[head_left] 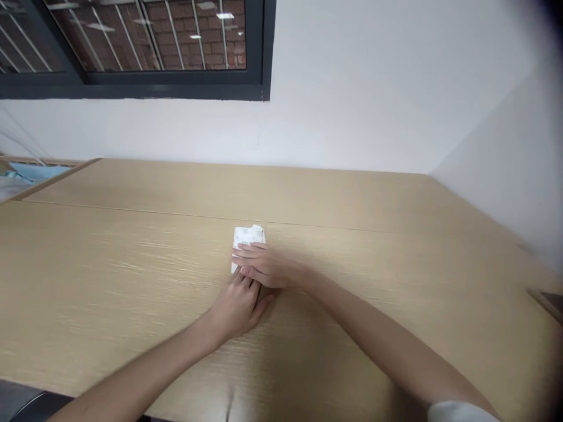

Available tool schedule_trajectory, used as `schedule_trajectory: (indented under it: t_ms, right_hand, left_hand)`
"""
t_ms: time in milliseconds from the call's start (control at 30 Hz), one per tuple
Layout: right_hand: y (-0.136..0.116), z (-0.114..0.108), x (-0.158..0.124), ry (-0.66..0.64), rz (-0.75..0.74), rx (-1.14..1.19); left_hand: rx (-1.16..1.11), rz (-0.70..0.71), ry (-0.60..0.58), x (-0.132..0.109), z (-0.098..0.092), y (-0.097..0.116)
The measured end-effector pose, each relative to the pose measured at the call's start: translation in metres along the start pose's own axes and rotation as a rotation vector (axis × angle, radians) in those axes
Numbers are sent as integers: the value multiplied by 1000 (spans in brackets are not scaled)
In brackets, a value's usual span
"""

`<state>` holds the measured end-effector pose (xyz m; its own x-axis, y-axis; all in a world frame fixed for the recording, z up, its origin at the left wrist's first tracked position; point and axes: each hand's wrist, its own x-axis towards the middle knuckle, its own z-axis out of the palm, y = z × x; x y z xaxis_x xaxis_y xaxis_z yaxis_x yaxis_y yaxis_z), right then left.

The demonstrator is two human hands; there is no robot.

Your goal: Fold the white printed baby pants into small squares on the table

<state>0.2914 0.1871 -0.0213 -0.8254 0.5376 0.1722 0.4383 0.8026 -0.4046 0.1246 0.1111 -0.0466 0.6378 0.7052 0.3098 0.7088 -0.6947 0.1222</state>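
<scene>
A small white packet [248, 235] with faint printed marks lies on the wooden table, its far end and left edge showing. Across its middle rests my right hand [266, 266], flat, fingers stretched out to the left. My left hand [240, 302] is at the packet's near end with its fingers extended and its thumb out to the right. The left fingertips are partly hidden under the right hand, so I cannot tell how far they reach over the packet. Both hands cover the packet's near part.
The light wooden table [145, 258] has a seam running across it and meets a white wall [352, 88] at the back. A dark-framed window [167, 88] is at upper left. Light blue material [39, 171] lies beyond the left edge. A dark opening [552, 302] shows at far right.
</scene>
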Motion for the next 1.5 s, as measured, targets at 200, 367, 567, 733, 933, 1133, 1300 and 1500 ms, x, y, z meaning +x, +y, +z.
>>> schedule_trajectory:
  t_ms: [200, 367, 567, 733, 933, 1133, 1300, 1500]
  right_hand:
    - [42, 3, -3, 147, 156, -177]
    - [55, 6, -5, 222, 253, -195]
    - [48, 6, -9, 341, 295, -126]
    - [42, 7, -11, 451, 325, -185]
    - [42, 9, -9, 471, 317, -283]
    - [43, 8, -9, 509, 283, -273]
    - [45, 8, -10, 509, 270, -244]
    - [17, 8, -3, 492, 330, 66]
  left_hand:
    - [25, 8, 4, -2, 7, -6]
    - [-122, -41, 28, -1, 1, -12]
    - [-382, -276, 23, 12, -29, -40]
    - [-222, -603, 77, 16, -29, -58]
    - [-160, -534, 28, 17, -10, -57]
    - [-336, -540, 37, 17, -7, -58]
    - [-465, -558, 12, 21, -17, -61]
    - [-438, -522, 13, 20, -68, -51]
